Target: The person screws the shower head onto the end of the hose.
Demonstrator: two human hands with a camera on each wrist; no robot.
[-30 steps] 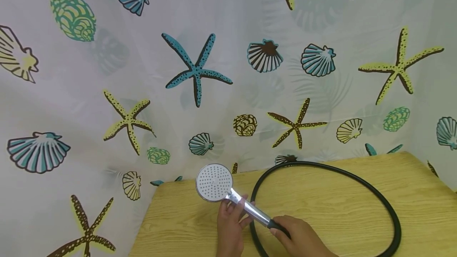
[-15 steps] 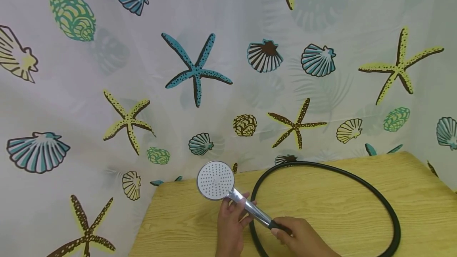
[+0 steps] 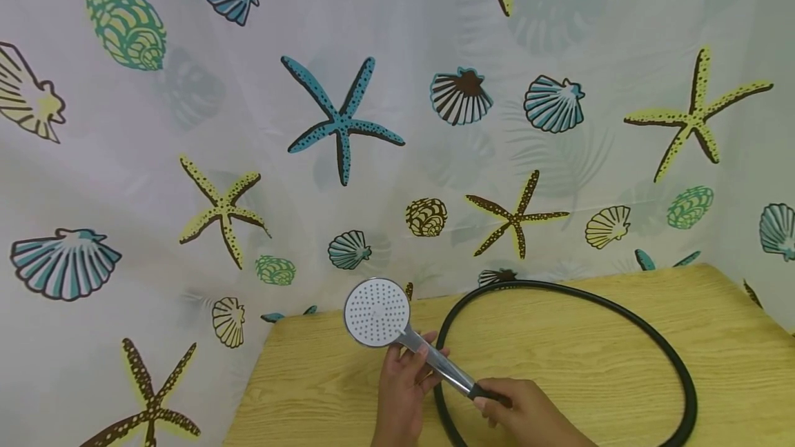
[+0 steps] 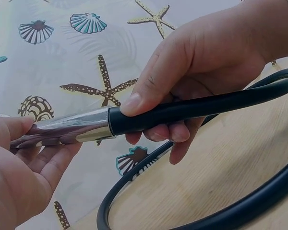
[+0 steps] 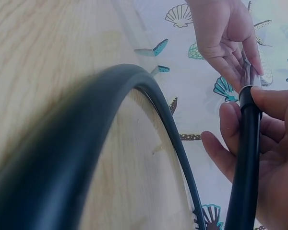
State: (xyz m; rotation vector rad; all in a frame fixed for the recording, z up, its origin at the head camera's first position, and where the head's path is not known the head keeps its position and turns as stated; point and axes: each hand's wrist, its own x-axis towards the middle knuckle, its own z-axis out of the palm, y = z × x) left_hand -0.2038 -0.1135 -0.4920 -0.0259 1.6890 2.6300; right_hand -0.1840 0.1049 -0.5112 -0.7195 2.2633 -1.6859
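A chrome hand shower (image 3: 377, 313) with a round, white, dotted face is held up over the table, its handle slanting down to the right. My left hand (image 3: 404, 385) grips the chrome handle (image 4: 67, 130) just below the head. At the handle's lower end, my right hand (image 3: 524, 407) pinches the black end of the hose (image 4: 177, 111) between thumb and fingers. The hose end sits against the chrome rim in both wrist views. From there the black hose (image 3: 671, 350) runs into a wide loop on the table. In the right wrist view the shower's head is hidden behind the left hand (image 5: 225, 33).
The wood-grain table (image 3: 584, 357) extends to the right and left of the hands. A white curtain (image 3: 397, 178) printed with shells and starfish hangs behind the table and along its sides.
The hand shower has risen slightly and shifted a little to the right, its face turning slightly. My right fingers have moved slightly on the hose end. The hose loop stays put.
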